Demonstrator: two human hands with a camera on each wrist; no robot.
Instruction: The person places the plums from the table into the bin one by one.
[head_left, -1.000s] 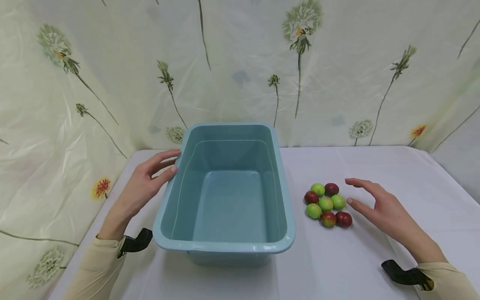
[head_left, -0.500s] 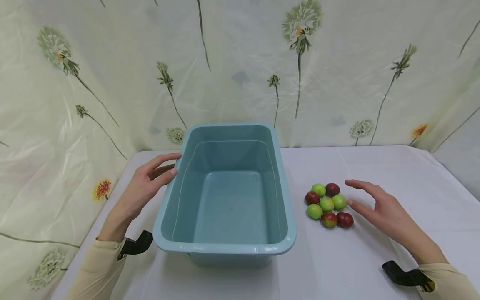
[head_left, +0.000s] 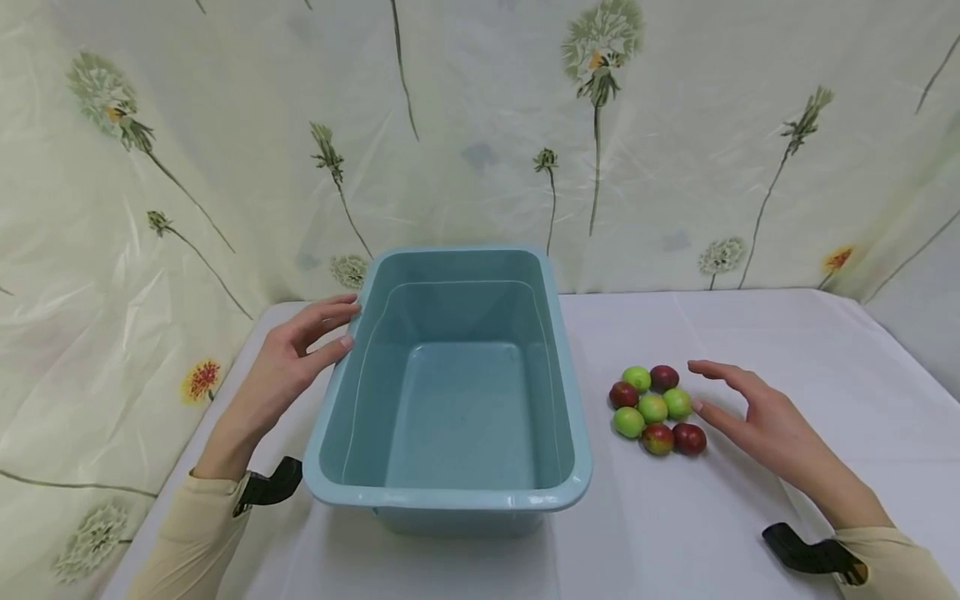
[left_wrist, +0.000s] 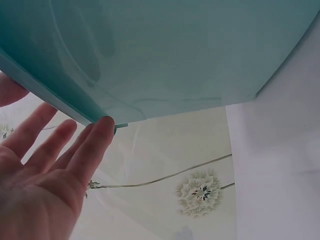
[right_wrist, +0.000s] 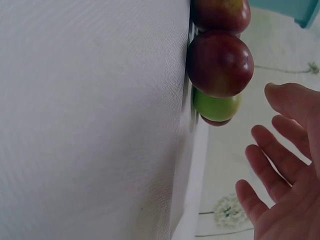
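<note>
A pale blue plastic basin [head_left: 450,497] stands on the table in the middle of the head view, with nothing inside it. My left hand [head_left: 288,354] touches the basin's left rim with its fingertips, fingers fairly straight. From below, the left wrist view shows that hand [left_wrist: 55,175] against the basin's edge and outer wall [left_wrist: 175,55]. To the right lies a cluster of several plums, some green [head_left: 652,407], some dark red [head_left: 689,439]. Just right of them hovers my right hand [head_left: 776,425], fingers spread and holding nothing. A dark red plum [right_wrist: 220,63] is large in the right wrist view.
A white cloth [head_left: 645,533] covers the table. Behind and to the left hangs a pale curtain [head_left: 480,125] printed with dandelions. Each wrist wears a black mount, the left one [head_left: 272,483] beside the basin's near left corner and the right one [head_left: 813,552] above the cloth.
Left fingers have shifted slightly along the basin's rim. The right hand, the basin and the plums stay in practically the same places.
</note>
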